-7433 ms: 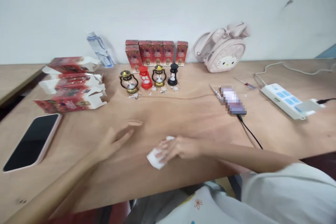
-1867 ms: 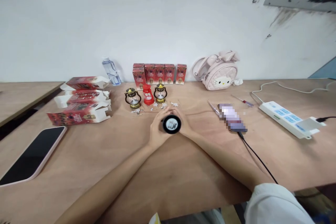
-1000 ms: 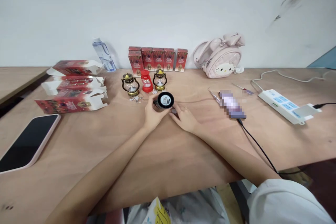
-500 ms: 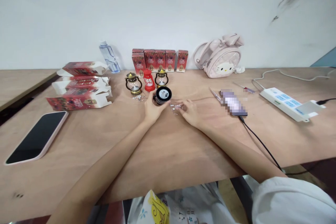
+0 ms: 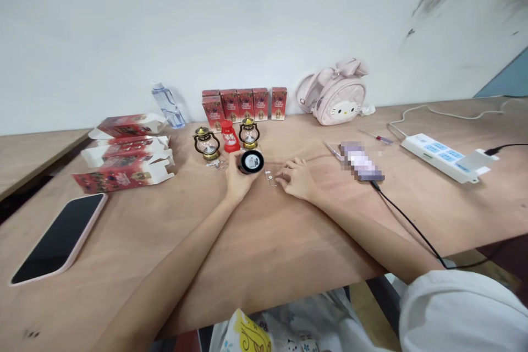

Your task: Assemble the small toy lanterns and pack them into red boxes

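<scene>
My left hand (image 5: 236, 181) is wrapped around a small dark lantern (image 5: 251, 162), tipped so its round base faces me. A black rim surrounds a pale disc on that base. To its right, small pale parts (image 5: 269, 177) lie loose on the wood. My right hand (image 5: 297, 179) rests beside them, fingers bent and thumb and fingertip together; whatever is between them is too small to make out. Behind my left hand stand a bronze-coloured lantern (image 5: 207, 144), a red lantern (image 5: 230, 136) and another bronze-coloured lantern (image 5: 249, 134). More small bits (image 5: 216, 164) lie near the left one.
Red boxes (image 5: 245, 105) line the wall. Opened cartons (image 5: 124, 170) and a phone (image 5: 60, 239) are at left, near a water bottle (image 5: 168, 105). At right are a pink bag (image 5: 340, 100), a screwdriver (image 5: 381, 139), a cabled phone (image 5: 363, 162) and a power strip (image 5: 439, 157).
The view has shifted slightly. My right hand has drawn a little away from the small parts and the lantern. My left hand still grips the lantern, base toward me.
</scene>
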A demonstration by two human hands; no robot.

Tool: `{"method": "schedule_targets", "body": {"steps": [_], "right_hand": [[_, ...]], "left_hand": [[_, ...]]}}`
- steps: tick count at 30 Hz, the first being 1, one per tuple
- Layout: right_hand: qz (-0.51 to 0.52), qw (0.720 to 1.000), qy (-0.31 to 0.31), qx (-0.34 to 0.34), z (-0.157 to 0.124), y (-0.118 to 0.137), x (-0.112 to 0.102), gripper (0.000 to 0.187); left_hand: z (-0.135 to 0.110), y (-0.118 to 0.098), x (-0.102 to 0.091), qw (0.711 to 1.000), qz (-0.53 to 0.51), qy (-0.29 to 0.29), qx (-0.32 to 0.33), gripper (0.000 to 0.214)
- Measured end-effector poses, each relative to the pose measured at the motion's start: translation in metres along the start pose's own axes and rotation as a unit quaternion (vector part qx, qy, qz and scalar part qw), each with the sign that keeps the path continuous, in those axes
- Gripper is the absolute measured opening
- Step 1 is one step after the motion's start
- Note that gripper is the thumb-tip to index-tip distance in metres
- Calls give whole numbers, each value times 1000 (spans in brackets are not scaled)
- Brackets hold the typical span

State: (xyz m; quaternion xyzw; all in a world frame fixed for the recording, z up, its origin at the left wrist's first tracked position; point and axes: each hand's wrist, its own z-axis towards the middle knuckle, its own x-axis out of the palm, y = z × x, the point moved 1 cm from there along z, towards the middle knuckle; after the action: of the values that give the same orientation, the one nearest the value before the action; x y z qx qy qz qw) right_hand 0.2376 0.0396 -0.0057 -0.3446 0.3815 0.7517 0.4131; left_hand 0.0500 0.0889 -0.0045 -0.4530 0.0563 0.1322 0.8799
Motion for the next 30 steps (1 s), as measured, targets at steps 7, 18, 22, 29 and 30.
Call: {"method": "schedule_targets", "body": {"steps": [7, 18, 22, 29, 30], "right_hand": [[34, 999, 39, -17, 3, -7, 9, 16], [119, 993, 14, 18, 3, -11, 13, 14], [128, 992, -16, -2, 3, -12, 12, 13], [260, 909, -325, -14, -9, 17, 2, 5], [272, 899, -342, -18, -11, 24, 2, 7]], "left_hand": [[-3, 1, 2, 999, -3, 33, 21, 54], [-2, 1, 4, 997, -23, 54, 40, 52], [-2, 1, 6, 994, -19, 88, 66, 54], [-7, -9, 5, 977, 50, 157, 137, 43], [-8, -10, 5, 971, 63, 175, 152, 40]]}}
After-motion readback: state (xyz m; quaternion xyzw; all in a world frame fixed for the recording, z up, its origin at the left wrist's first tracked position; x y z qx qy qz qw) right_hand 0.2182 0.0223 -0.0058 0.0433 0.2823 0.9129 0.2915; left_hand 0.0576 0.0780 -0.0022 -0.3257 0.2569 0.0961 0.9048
